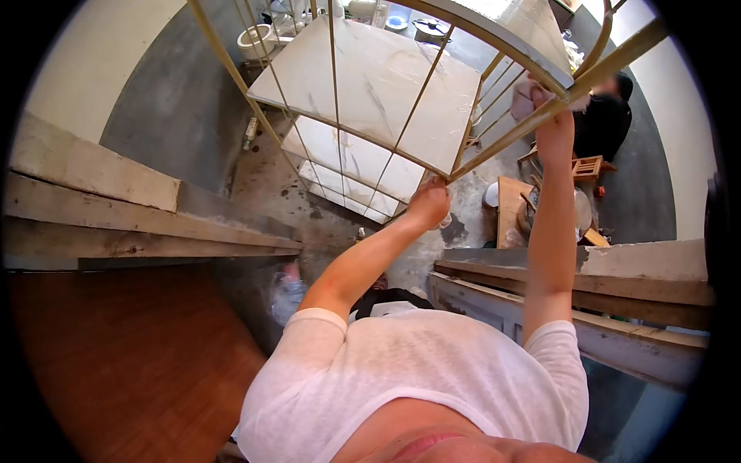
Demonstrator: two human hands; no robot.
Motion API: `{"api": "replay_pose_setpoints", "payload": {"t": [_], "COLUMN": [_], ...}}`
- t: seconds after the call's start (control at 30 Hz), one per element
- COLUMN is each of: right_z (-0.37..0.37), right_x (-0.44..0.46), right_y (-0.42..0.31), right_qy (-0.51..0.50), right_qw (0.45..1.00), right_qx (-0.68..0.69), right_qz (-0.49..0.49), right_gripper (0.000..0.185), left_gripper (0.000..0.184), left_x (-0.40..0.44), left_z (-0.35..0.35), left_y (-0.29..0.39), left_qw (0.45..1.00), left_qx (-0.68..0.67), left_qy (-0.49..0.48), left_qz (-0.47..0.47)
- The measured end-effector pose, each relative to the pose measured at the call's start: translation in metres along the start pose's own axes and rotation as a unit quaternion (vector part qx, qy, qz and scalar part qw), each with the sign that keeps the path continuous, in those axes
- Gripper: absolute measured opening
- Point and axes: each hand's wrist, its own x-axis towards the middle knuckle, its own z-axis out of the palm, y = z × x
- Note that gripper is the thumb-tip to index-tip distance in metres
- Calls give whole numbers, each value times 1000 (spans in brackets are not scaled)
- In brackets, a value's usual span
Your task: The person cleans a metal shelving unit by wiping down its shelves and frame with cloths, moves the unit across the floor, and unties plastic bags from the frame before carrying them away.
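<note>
A tall shelf rack with a gold-coloured metal frame [509,122] and white marble-patterned shelves [378,81] stands tilted in view before me. My left hand [431,204] is closed round the frame at the near corner of a shelf. Higher up on the right, my right hand [553,116] is closed on a pale pinkish cloth [523,99], pressed against the frame near the top shelf [525,27]. Part of the cloth and some fingers are hidden behind the metal bar.
Wooden door frames [147,220] flank me, with a brown panel [123,363] at lower left. Beyond the rack, a person in black [606,127] sits by a small wooden stool [587,167]. A wooden board [512,208], a white bucket [255,42] and a lidded pot [432,31] stand around.
</note>
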Motion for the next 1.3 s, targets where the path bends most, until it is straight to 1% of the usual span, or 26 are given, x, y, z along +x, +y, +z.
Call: {"api": "replay_pose_setpoints", "payload": {"t": [0.07, 0.1, 0.17, 0.23, 0.27, 0.3, 0.37, 0.47, 0.53, 0.57, 0.6, 0.63, 0.7, 0.73, 0.77, 0.83, 0.9, 0.97, 1.03, 1.07, 1.1, 1.17, 1.2, 1.23, 1.27, 1.3], "right_z": [-4, -6, -10, 6, 19, 36, 82, 115, 137, 148, 162, 174, 193, 194, 195, 178, 159, 162, 185, 199, 212, 234, 244, 254, 261, 269], "right_x": [-31, -49, -96, -130, -143, -152, -162, -133, -123, -129, -135, -137, -136, -137, -135, -137, -148, -159, -162, -154, -142, -127, -127, -125, -121, -115], "right_y": [7, 12, 27, -11, -30, -45, -63, -26, 13, 29, 44, 49, 40, 40, 38, 33, 26, 17, -9, -25, -26, 5, 14, 15, 18, 22], "right_qy": [87, 145, 169, 56, 15, -9, 31, 5, -24, -21, -22, -24, -13, -8, -2, -15, -80, -65, -80, -83, -69, -53, -50, -12, 23, 20], "right_qw": [985, 977, 973, 998, 993, 980, 981, 971, 977, 977, 954, 924, 934, 931, 927, 921, 923, 919, 936, 941, 935, 916, 916, 907, 895, 896], "right_qx": [104, 94, 100, -31, -93, -159, -132, -183, -202, -206, -282, -355, -339, -348, -358, -369, -355, -369, -312, -280, -289, -373, -372, -401, -430, -429], "right_qz": [109, 122, 121, -7, -71, -117, -138, -156, -59, -54, -98, -142, -115, -109, -108, -122, -121, -122, -144, -169, -192, -138, -139, -127, -116, -116], "right_gripper": [25, 26, 31, 31, 29, 23, 25, 29, 32, 32, 32, 33, 33, 28, 24, 24, 26, 28, 31, 33, 34, 32, 32, 31, 30, 30], "left_gripper": [32, 33, 34, 34, 33, 32, 36, 41, 41, 39, 37, 37, 32, 32, 30, 29, 28, 28, 28, 27, 27, 26, 26, 26, 26, 26], "left_x": [-9, -17, -27, -35, -34, -32, -17, 9, 27, 29, 30, 32, 34, 31, 32, 36, 33, 33, 35, 37, 38, 41, 40, 37, 38, 36], "left_z": [-13, -23, -43, -64, -74, -85, -106, -137, -143, -150, -156, -160, -163, -163, -163, -167, -172, -169, -165, -166, -169, -177, -173, -172, -173, -174], "left_y": [-9, -17, -41, -80, -96, -110, -131, -138, -144, -140, -136, -135, -134, -135, -136, -133, -130, -134, -143, -145, -144, -137, -144, -140, -138, -136], "left_qw": [999, 997, 992, 989, 982, 974, 966, 972, 974, 986, 993, 993, 995, 996, 996, 996, 997, 998, 997, 995, 995, 997, 996, 998, 998, 997], "left_qx": [-37, -76, -116, -102, -115, -90, -66, -77, -90, -89, -86, -87, -67, -65, -69, -74, -62, -47, -68, -94, -93, -37, -72, -67, -65, -64], "left_qy": [-9, 8, 53, 108, 146, 203, 248, 221, 208, 142, 77, 74, 56, 49, 46, 41, -8, -6, 32, 26, 24, -26, -16, 10, 3, -7], "left_qz": [4, -6, -11, -17, -42, -36, -36, -16, 6, -8, -22, -20, -41, -41, -36, -22, -49, -39, -12, -6, -5, -54, -41, -15, -27, -43]}}
